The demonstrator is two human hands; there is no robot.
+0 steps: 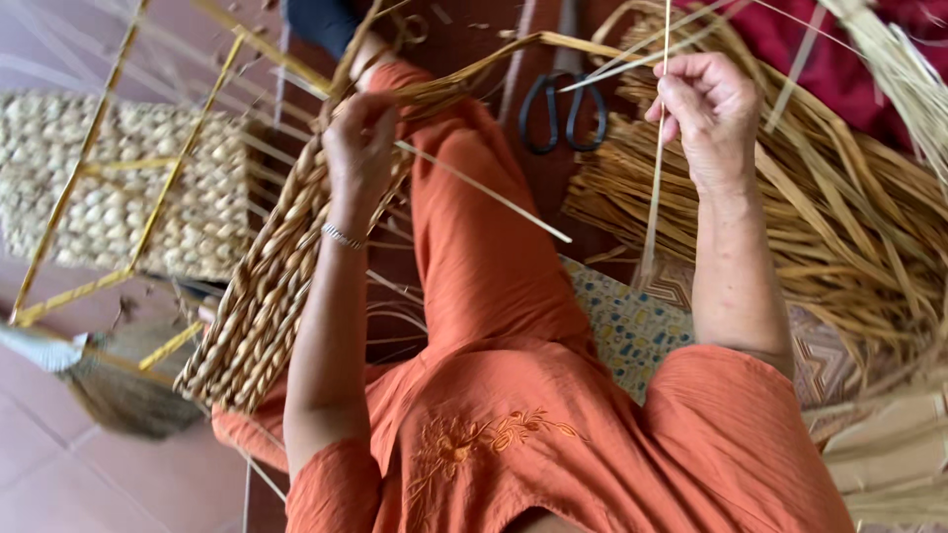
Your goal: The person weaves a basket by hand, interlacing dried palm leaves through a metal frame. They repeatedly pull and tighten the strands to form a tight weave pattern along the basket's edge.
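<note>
Woven panel (pixel 259 296) runs diagonally across your lap, long axis from lower left up to your left hand (pixel 360 138), which is closed over its working edge. Loose straw bundle (pixel 849 227) lies to your right. Your right hand (pixel 706 109) pinches one thin straw strand (pixel 655 188), hanging near vertical, well apart from the panel. Scissors (pixel 565 114) lie between both hands.

packages: none | labels: none | signs: none | screens: none

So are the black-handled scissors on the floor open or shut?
Shut: the black-handled scissors lie with both handle loops side by side; the blades are hidden under straw.
</note>
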